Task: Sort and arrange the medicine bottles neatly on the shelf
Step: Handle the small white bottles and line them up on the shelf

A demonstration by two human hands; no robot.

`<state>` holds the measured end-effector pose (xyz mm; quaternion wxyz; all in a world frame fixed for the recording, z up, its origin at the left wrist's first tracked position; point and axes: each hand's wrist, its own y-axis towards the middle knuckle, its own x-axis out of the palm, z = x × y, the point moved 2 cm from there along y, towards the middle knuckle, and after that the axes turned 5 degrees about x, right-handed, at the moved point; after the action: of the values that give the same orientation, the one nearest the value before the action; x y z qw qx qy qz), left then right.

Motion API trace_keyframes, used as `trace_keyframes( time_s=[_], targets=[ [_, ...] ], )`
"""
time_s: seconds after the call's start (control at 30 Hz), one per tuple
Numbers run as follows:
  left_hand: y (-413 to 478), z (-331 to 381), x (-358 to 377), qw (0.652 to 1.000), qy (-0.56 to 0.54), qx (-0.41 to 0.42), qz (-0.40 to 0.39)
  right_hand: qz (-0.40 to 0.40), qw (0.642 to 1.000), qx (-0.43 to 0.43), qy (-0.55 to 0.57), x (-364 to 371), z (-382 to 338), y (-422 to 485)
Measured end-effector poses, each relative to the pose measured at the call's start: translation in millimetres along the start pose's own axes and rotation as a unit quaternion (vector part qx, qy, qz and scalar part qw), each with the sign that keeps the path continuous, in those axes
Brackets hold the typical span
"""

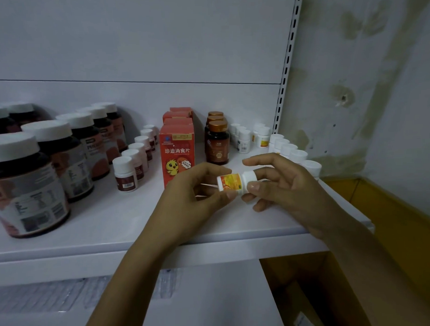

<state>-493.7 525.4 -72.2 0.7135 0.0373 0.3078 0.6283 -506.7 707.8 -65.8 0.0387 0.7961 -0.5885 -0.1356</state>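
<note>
Your left hand (pixel 193 188) and right hand (pixel 280 185) both pinch a small white bottle with an orange label (pixel 235 183), held on its side above the front of the white shelf (pixel 138 229), just before the red boxes (pixel 177 152) and brown bottles (pixel 217 140)

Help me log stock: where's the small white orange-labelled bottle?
Head view, centre-right: bottle held sideways by left hand and right hand over the white shelf, near red carton.

"珍迪消食片" on red box (pixel 177 154)
</note>
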Motion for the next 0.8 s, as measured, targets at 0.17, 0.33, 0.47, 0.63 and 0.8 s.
trace_keyframes(
  time_s=[0.17,0.33,0.47,0.63,0.8],
  targets=[
    [-1,0,-1,1.0,-0.002,0.006,0.009,-0.003,1.0,-0.009,-0.017,0,2,-1],
    [1,0,1,0.999,0.025,0.033,0.035,0.027,0.993,-0.066,-0.098,2,-4,0],
    [16,18,11,0.992,0.068,0.106,0.029,0.07,0.968,-0.138,-0.195,-17,-44,16],
    [68,31,31,0.986,0.108,0.129,-0.013,0.113,0.931,-0.141,-0.316,-61,-82,70],
    [109,13,62,0.967,0.229,0.087,-0.077,0.168,0.891,-0.06,-0.417,-124,-74,136]
  ],
)
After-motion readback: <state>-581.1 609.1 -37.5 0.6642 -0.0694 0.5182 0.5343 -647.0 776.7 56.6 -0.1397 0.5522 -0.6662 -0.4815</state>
